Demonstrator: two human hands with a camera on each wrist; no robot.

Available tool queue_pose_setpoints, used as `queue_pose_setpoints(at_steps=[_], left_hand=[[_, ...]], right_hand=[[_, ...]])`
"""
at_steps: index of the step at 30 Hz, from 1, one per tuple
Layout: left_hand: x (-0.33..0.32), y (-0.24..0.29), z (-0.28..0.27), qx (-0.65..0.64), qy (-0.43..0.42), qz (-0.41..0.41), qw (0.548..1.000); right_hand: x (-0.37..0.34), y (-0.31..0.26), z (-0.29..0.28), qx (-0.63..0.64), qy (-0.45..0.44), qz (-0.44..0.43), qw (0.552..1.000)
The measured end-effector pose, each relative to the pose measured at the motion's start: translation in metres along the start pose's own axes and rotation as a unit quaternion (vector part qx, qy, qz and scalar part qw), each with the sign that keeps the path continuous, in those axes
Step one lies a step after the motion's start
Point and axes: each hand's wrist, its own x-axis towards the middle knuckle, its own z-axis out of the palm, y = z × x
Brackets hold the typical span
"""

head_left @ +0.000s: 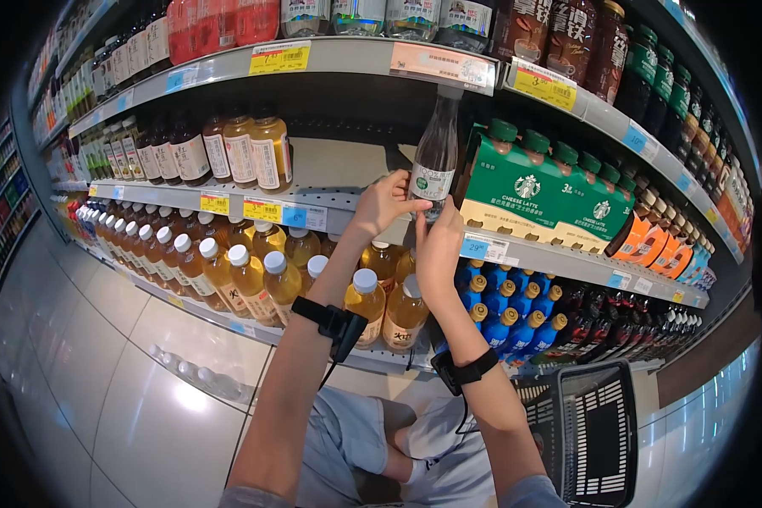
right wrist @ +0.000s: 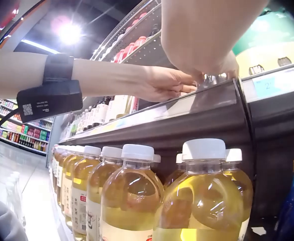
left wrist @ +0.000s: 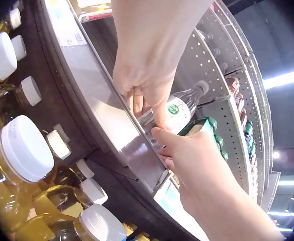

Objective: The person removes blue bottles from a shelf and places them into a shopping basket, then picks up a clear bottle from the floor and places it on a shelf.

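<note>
A clear plastic bottle (head_left: 436,152) with a white-and-green label stands nearly upright at the front edge of the middle shelf, beside a green Starbucks carton (head_left: 542,186). My left hand (head_left: 387,203) holds its lower part from the left, the thumb (left wrist: 160,114) lying across the label. From the right and below, my right hand (head_left: 440,254) pinches the bottle near its base, thumb toward the other thumb. In the right wrist view the right hand (right wrist: 204,45) covers most of the bottle, and the left hand (right wrist: 169,84) reaches in beside it.
Amber bottles with white caps (head_left: 245,271) fill the shelf below the hands. Blue bottles (head_left: 516,317) stand lower right, and dark and amber bottles (head_left: 237,152) further left. A black shopping basket (head_left: 597,432) is on the floor at right. Price labels (head_left: 284,212) line the shelf edge.
</note>
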Motion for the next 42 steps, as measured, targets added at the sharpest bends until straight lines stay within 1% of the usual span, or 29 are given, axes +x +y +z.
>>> queue_pose_setpoints(at_steps=[4, 7, 10, 13, 16, 19, 21, 22, 23, 26, 27, 28, 30, 31, 33, 34, 36, 37, 40, 41, 42], left_hand=[[0.002, -0.007, 0.001, 0.025, 0.021, 0.026, 0.999], [0.002, -0.007, 0.001, 0.014, 0.022, 0.029, 0.999], [0.0, -0.002, 0.0, -0.002, 0.0, 0.002, 1.0], [-0.003, 0.005, 0.001, 0.005, 0.001, -0.005, 1.0], [-0.002, 0.0, 0.002, 0.01, -0.003, 0.009, 1.0], [-0.008, 0.001, 0.008, 0.089, 0.061, 0.024, 0.994], [-0.021, 0.005, 0.013, 0.198, 0.147, 0.078, 0.966], [-0.031, 0.01, 0.014, 0.252, 0.19, 0.104, 0.943], [-0.046, 0.014, 0.014, 0.241, 0.222, 0.134, 0.935], [-0.098, 0.029, -0.002, 0.18, 0.243, 0.11, 0.947], [-0.12, 0.041, -0.01, 0.179, 0.258, 0.095, 0.945], [-0.14, 0.038, -0.022, 0.172, 0.279, 0.091, 0.94], [-0.187, 0.039, -0.046, 0.174, 0.338, 0.066, 0.922], [-0.215, 0.036, -0.058, 0.188, 0.363, 0.047, 0.912], [-0.276, 0.033, -0.084, 0.221, 0.404, 0.008, 0.888], [-0.306, 0.03, -0.096, 0.234, 0.426, -0.038, 0.873], [-0.365, 0.021, -0.112, 0.255, 0.464, -0.125, 0.839], [-0.391, 0.019, -0.116, 0.262, 0.482, -0.141, 0.824], [-0.455, 0.005, -0.124, 0.278, 0.511, -0.206, 0.787], [-0.472, -0.002, -0.125, 0.276, 0.514, -0.215, 0.783], [-0.485, -0.009, -0.127, 0.279, 0.516, -0.228, 0.777]], right_hand=[[-0.001, 0.001, 0.0, -0.001, 0.005, -0.01, 1.0], [-0.001, 0.0, 0.0, -0.005, 0.004, -0.008, 1.0], [0.0, 0.0, 0.0, -0.003, 0.003, -0.006, 1.0], [-0.001, 0.001, 0.0, -0.01, 0.002, -0.005, 1.0], [0.0, 0.0, -0.002, 0.003, -0.009, 0.002, 1.0], [0.0, -0.004, -0.007, 0.0, 0.017, -0.011, 1.0], [-0.002, -0.016, -0.022, -0.012, 0.055, -0.064, 0.996], [-0.003, -0.025, -0.028, -0.017, 0.074, -0.092, 0.993], [-0.005, -0.032, -0.03, 0.009, 0.093, -0.102, 0.99], [-0.019, -0.064, -0.03, 0.111, 0.034, -0.111, 0.987], [-0.026, -0.078, -0.028, 0.153, 0.002, -0.109, 0.982], [-0.035, -0.092, -0.022, 0.196, -0.021, -0.125, 0.972], [-0.064, -0.121, -0.003, 0.257, -0.114, -0.109, 0.954], [-0.084, -0.135, 0.011, 0.253, -0.122, -0.143, 0.949], [-0.126, -0.162, 0.03, 0.291, -0.264, -0.127, 0.911], [-0.147, -0.176, 0.039, 0.308, -0.329, -0.12, 0.884], [-0.192, -0.201, 0.053, 0.309, -0.429, -0.115, 0.841], [-0.214, -0.21, 0.06, 0.306, -0.476, -0.114, 0.817], [-0.266, -0.231, 0.078, 0.273, -0.56, -0.127, 0.772], [-0.279, -0.234, 0.081, 0.27, -0.591, -0.108, 0.753], [-0.292, -0.236, 0.088, 0.272, -0.583, -0.115, 0.757]])
